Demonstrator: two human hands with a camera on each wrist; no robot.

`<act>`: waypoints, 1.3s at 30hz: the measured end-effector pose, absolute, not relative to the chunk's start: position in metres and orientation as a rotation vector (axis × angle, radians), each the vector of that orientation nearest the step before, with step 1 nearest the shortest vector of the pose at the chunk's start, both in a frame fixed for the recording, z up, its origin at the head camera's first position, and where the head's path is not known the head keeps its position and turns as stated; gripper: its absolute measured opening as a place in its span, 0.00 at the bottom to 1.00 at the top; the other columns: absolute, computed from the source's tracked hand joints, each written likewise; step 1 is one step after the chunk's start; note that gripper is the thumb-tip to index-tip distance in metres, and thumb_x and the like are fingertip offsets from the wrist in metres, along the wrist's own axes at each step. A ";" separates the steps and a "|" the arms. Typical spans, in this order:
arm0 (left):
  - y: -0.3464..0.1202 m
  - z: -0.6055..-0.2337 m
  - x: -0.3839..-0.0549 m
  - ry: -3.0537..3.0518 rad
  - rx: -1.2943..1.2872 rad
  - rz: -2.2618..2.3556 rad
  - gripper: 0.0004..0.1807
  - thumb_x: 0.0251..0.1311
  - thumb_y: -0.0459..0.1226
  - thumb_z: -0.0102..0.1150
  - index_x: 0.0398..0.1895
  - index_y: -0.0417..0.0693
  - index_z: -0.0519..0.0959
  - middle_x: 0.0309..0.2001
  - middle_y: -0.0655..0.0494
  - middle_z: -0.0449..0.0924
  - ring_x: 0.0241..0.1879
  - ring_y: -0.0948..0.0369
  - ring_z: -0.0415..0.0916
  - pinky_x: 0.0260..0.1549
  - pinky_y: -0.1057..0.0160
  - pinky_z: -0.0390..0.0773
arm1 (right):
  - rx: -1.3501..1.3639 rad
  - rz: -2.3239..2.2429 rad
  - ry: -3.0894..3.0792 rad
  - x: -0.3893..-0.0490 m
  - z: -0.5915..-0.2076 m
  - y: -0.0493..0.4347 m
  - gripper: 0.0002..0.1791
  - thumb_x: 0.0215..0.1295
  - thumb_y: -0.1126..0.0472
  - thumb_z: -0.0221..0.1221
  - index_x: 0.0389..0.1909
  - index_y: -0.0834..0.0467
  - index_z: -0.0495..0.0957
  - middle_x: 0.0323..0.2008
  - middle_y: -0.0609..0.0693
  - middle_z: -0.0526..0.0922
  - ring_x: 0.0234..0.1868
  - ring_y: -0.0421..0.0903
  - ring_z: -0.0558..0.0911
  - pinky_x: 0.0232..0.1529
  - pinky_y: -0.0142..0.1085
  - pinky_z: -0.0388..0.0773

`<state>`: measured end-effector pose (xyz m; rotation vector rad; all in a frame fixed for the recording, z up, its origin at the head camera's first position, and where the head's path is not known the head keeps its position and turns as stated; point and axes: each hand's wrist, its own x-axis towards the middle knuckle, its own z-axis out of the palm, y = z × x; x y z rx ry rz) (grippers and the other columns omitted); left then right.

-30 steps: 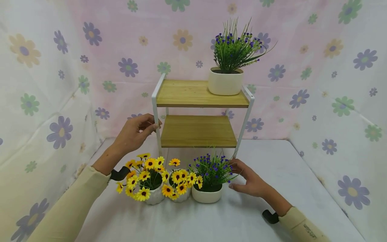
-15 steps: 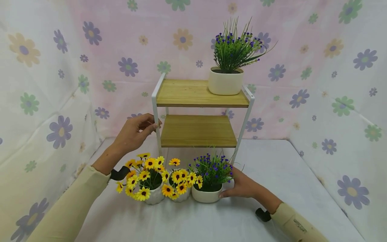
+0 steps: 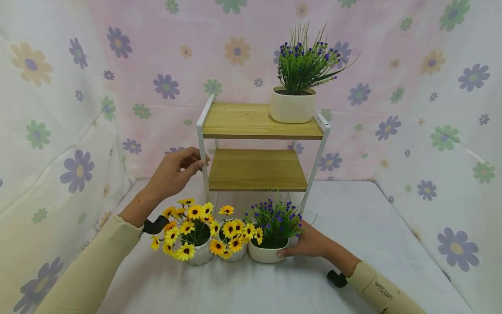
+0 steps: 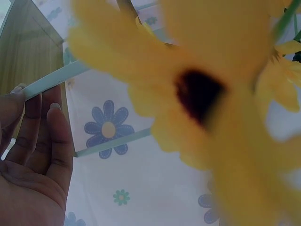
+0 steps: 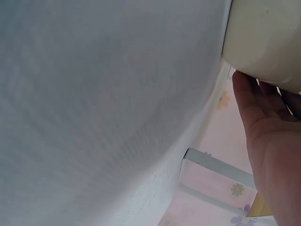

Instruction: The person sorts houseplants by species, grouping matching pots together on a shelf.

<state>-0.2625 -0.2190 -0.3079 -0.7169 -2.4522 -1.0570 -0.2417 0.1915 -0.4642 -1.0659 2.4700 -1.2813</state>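
My left hand [image 3: 171,173] pinches the left front post [image 3: 201,146] of a two-tier rack with wooden shelves [image 3: 235,121]; in the left wrist view the thumb and fingers close on the post [image 4: 56,81]. On the table, my right hand [image 3: 310,242] grips the right end of a cream oval pot [image 3: 263,255] holding a purple-flowered plant [image 3: 274,220]. The thumb lies on its front and the other fingers go behind. Seen from the right wrist, those fingers curve along the pot's wall [image 5: 265,40], which sits on the white cloth.
Left of that pot stand two white pots of yellow flowers, a small one [image 3: 236,254] and a larger one [image 3: 201,254]. A similar cream pot [image 3: 293,109] of purple flowers sits at the right of the top shelf. Flowered cloth [image 3: 157,56] encloses the table.
My right hand has moved left from beside the purple-flowered plant and taken hold of its pot. The left hand stays on the rack post.
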 end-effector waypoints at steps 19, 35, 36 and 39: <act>-0.219 -0.308 -0.262 -2.453 -0.722 -1.063 0.10 0.81 0.37 0.56 0.53 0.44 0.84 0.44 0.49 0.89 0.41 0.55 0.87 0.43 0.47 0.84 | -1.107 -1.260 2.568 -0.236 -0.461 0.194 0.61 0.51 0.43 0.83 0.82 0.38 0.57 0.79 0.43 0.64 0.81 0.54 0.62 0.76 0.64 0.60; -0.220 -0.309 -0.262 -2.449 -0.722 -1.078 0.09 0.81 0.37 0.56 0.53 0.45 0.84 0.44 0.48 0.89 0.41 0.53 0.88 0.45 0.45 0.84 | -1.176 -1.216 2.639 -0.239 -0.422 0.204 0.57 0.53 0.48 0.83 0.81 0.46 0.61 0.77 0.47 0.67 0.77 0.53 0.67 0.70 0.62 0.71; -0.219 -0.309 -0.262 -2.450 -0.721 -1.075 0.09 0.81 0.37 0.56 0.53 0.45 0.84 0.44 0.49 0.89 0.41 0.53 0.88 0.44 0.46 0.84 | -1.179 -1.216 2.641 -0.239 -0.419 0.204 0.58 0.54 0.48 0.83 0.82 0.46 0.59 0.77 0.47 0.66 0.78 0.54 0.66 0.70 0.63 0.71; -0.220 -0.309 -0.263 -2.451 -0.719 -1.070 0.09 0.81 0.37 0.56 0.52 0.45 0.84 0.44 0.49 0.89 0.40 0.53 0.87 0.44 0.47 0.84 | -1.186 -1.219 2.638 -0.239 -0.407 0.204 0.61 0.53 0.48 0.83 0.83 0.46 0.57 0.78 0.48 0.64 0.78 0.55 0.65 0.70 0.64 0.70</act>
